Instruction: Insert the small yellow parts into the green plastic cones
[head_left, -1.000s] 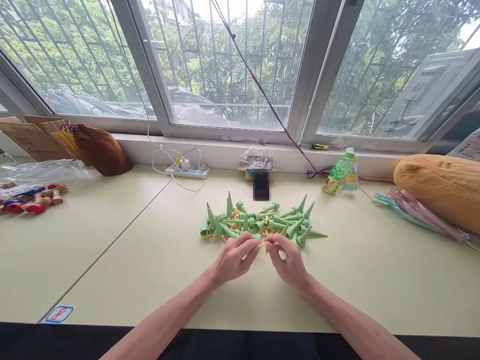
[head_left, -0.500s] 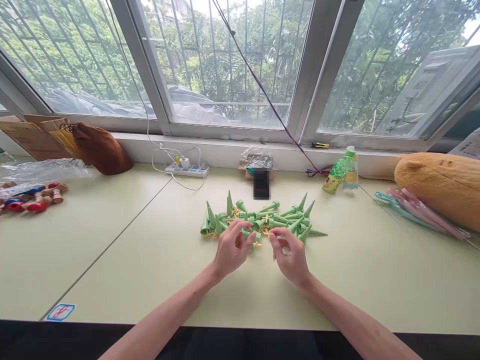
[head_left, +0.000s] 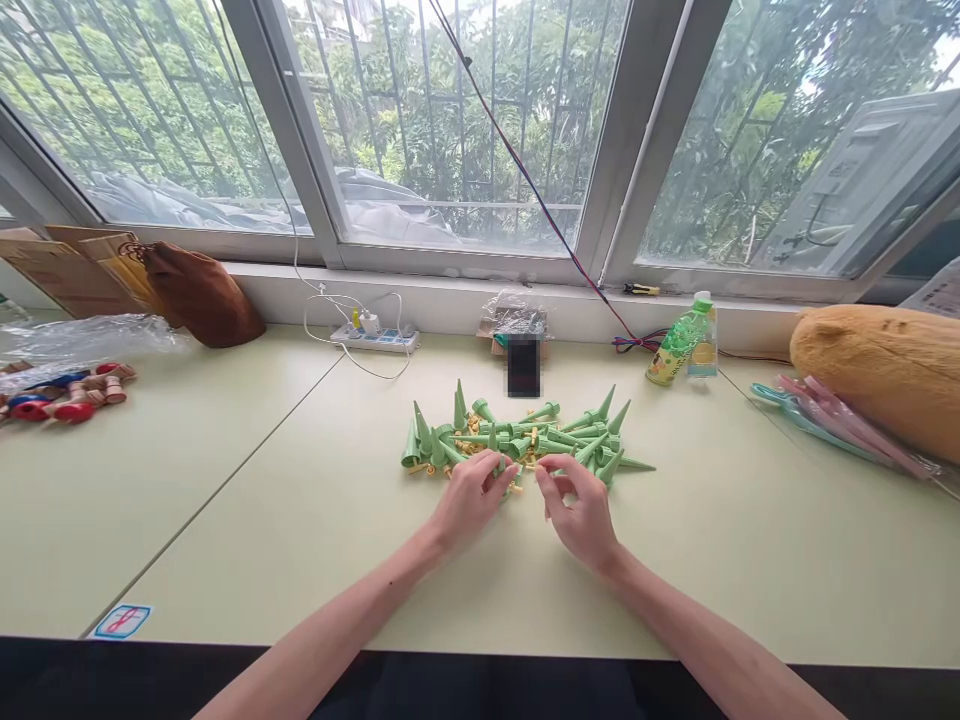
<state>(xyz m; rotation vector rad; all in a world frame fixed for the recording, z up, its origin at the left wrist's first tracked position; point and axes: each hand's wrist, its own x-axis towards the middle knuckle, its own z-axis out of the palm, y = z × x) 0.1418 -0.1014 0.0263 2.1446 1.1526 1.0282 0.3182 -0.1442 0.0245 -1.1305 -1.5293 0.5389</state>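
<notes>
Left hand [head_left: 472, 494] curls at the near edge of the green cones [head_left: 516, 447], grip unclear; right hand [head_left: 581, 512], alongside, pinches a yellow peg [head_left: 531, 466].

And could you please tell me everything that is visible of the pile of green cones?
The pile of green cones looks plastic, with pointed tips and wider bases, some ridged. Several stand tip up; others lie overlapping. It rests on the pale table, mixed with small yellow pieces. The left hand is at its near edge; whether it grips a cone is unclear.
</notes>
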